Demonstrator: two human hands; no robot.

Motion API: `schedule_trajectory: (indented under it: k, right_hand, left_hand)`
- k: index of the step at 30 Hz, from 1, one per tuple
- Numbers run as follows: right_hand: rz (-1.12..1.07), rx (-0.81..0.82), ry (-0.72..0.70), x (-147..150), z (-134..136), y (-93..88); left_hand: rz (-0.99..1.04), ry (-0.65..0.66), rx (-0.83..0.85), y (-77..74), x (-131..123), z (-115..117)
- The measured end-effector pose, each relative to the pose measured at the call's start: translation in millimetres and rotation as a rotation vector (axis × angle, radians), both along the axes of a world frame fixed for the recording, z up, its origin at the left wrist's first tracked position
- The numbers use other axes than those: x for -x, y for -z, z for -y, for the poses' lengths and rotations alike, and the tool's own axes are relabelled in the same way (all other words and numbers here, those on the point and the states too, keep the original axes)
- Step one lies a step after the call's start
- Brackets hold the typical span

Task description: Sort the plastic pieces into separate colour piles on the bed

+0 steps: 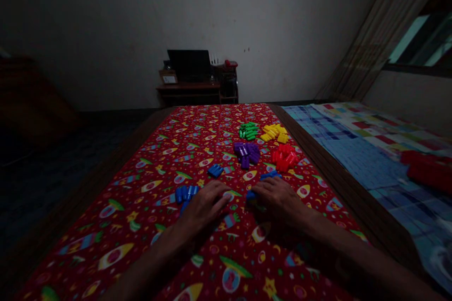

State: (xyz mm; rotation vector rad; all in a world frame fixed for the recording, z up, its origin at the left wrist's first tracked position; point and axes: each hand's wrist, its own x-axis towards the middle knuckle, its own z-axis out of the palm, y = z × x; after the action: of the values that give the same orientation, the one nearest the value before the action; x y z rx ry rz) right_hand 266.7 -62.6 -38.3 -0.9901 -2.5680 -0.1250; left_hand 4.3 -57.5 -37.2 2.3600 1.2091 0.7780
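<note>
My left hand [206, 203] rests low over the red patterned cloth [151, 240], fingers slightly bent and apart, beside a cluster of blue pieces [186, 193] that it partly covers. Just beyond its fingertips lies another small blue group [215, 170]. My right hand [277, 196] is curled over a blue piece [251, 195], its fingers hiding part of it. More blue pieces [270, 175] show just past its knuckles. Farther off are piles of purple pieces [247, 153], red pieces [284, 157], green pieces [248, 130] and yellow pieces [274, 132].
At the far wall a dark monitor [190, 64] stands on a wooden desk [189, 86], with a cardboard box [168, 77] beside it. Blue checked bedding [339, 141] lies to the right, with a red cloth bundle [429, 171]. Dark furniture is at the left.
</note>
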Motion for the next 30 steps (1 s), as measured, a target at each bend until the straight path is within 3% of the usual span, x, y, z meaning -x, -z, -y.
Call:
schedule_trajectory:
  k: [4,8,12,19,26,30]
  right_hand:
    - [0.008,-0.094,0.035,-26.4,-9.9,-2.0]
    - [-0.048,-0.035,-0.030,-45.6,-12.0,2.4]
    - [-0.220,0.022,-0.078,-54.5,-7.3,-3.1]
    - [-0.371,0.148,-0.152,-32.4,-0.6,-5.9]
    - [-0.343,0.252,-0.255,13.5,7.1,-14.5]
    - [-0.471,0.236,-0.245,34.3,10.2,-22.1]
  left_hand:
    - [-0.135,-0.124,-0.151,-4.0,43.5,-9.6]
    - [-0.286,-0.177,-0.170,11.1,79.4,-6.9]
    - [-0.364,-0.213,-0.149,22.1,92.9,10.2]
    - [-0.283,-0.187,-0.187,20.5,72.4,22.7]
    - [0.031,-0.206,-0.139,-9.0,48.4,4.3]
    - [0.216,-0.149,-0.089,-16.2,13.3,8.4]
